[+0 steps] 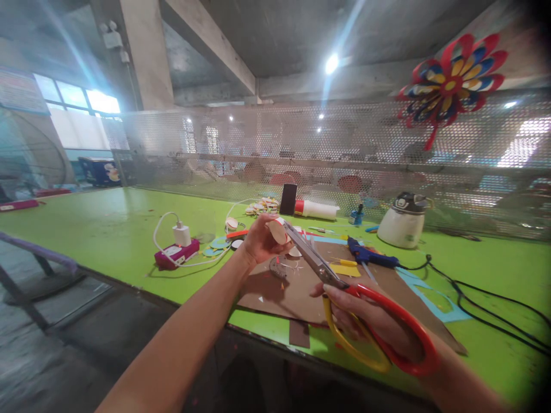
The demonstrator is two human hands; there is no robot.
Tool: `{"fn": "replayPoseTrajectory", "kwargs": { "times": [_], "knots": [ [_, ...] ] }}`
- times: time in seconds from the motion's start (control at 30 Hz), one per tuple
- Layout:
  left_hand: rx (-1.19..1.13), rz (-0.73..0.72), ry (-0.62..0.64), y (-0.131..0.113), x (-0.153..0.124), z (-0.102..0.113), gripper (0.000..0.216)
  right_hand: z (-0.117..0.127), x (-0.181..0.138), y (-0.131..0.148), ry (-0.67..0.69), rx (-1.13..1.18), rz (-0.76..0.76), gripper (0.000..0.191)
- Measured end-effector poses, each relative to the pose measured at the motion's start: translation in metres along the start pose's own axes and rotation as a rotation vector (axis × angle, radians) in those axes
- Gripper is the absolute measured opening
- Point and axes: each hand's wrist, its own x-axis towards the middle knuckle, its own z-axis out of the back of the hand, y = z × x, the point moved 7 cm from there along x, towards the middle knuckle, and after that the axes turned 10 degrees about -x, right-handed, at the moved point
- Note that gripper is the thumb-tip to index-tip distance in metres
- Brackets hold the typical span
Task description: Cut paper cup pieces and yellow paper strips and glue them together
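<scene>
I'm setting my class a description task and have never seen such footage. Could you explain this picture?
There is no machine here: a person works bare-handed. The single picture comes from a camera worn on that person's head, looking forward and down. The left hand holds a pale round piece; the right hand holds red-and-yellow-handled scissors, blades pointing toward it. On the green table are a brown sheet, a blue glue gun, a purple power strip and a white jug.

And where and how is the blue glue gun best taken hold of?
Probably by the handle of the blue glue gun, coming from above and the right: it lies with that handle pointing right, ending at the black cord.
</scene>
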Motion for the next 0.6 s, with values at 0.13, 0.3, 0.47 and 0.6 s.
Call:
{"fn": "replayPoseTrajectory", "kwargs": {
  "times": [0.13,0.3,0.47,0.6],
  "knots": [
    [-0.007,-0.029,-0.009,-0.0007,-0.0001,0.0005,0.033,-0.0024,0.0006,-0.0003,0.044,0.013,0.048,0.04],
    [-0.013,-0.036,-0.018,-0.0003,0.0,0.0019,0.034,-0.0068,-0.0009,-0.0005,0.096,0.157,-0.009,0.041],
    [-0.016,-0.014,-0.021,0.0011,0.0002,0.0025,0.035,-0.0067,-0.0006,0.0051,0.069,0.14,-0.013,0.041],
    [-0.018,-0.003,-0.021,0.0017,0.0002,0.0015,0.036,-0.0055,0.0002,0.0041,0.041,0.077,-0.017,0.045]
  ]
}}
